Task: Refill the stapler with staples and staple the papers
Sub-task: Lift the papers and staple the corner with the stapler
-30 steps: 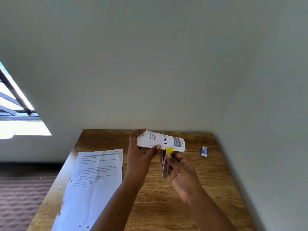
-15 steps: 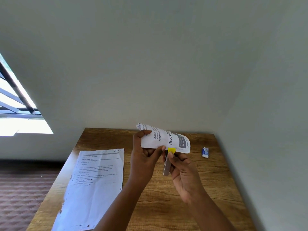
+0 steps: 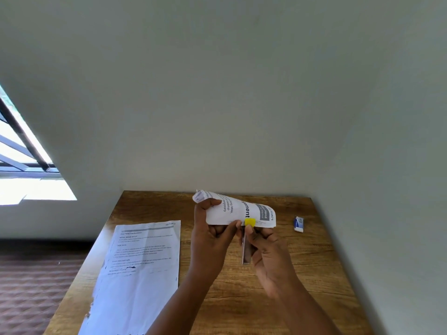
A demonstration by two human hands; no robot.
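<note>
My left hand (image 3: 212, 235) holds a curled, printed bundle of papers (image 3: 232, 210) up above the wooden table (image 3: 302, 274). My right hand (image 3: 268, 255) grips a slim metal stapler (image 3: 246, 250) with a yellow tip (image 3: 250, 222). The yellow tip sits against the lower edge of the papers, right beside my left thumb. Whether the stapler's jaws bite the paper is hidden by the sheet and my fingers.
A second printed sheet (image 3: 142, 269) lies flat on the table's left side, reaching the near edge. A small blue and white staple box (image 3: 299, 224) rests near the right wall. Walls close the table's back and right; a window (image 3: 26, 165) is at the left.
Both hands have lifted the papers and stapler slightly and moved them a little to the right. The paper's far end has curled up more.
</note>
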